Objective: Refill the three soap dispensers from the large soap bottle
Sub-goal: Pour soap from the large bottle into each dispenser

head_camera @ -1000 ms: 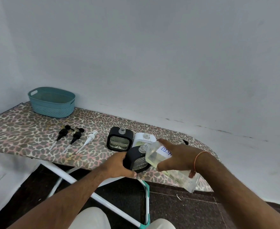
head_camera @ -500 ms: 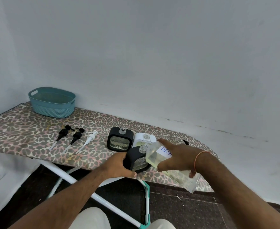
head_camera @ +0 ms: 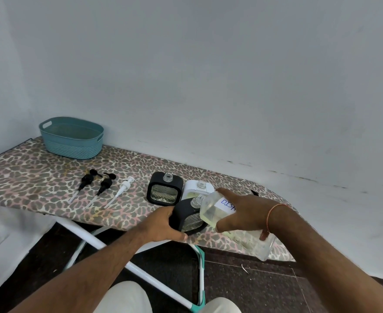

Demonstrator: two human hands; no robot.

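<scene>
Tilting large soap bottle (head_camera: 211,210) of yellowish liquid, mouth at black dispenser (head_camera: 187,216)

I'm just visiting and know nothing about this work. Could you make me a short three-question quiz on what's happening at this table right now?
1. True or false: the pump heads are screwed onto the soap dispensers.
2. Which dispenser is the large soap bottle tipped towards? A) the white dispenser B) the near black dispenser C) the far black dispenser
3. What does the left hand do while the right hand holds the bottle?

Key
1. False: all three lie loose on the ironing board, left of the dispensers.
2. B
3. It grips the near black dispenser's side, steadying it.
</scene>
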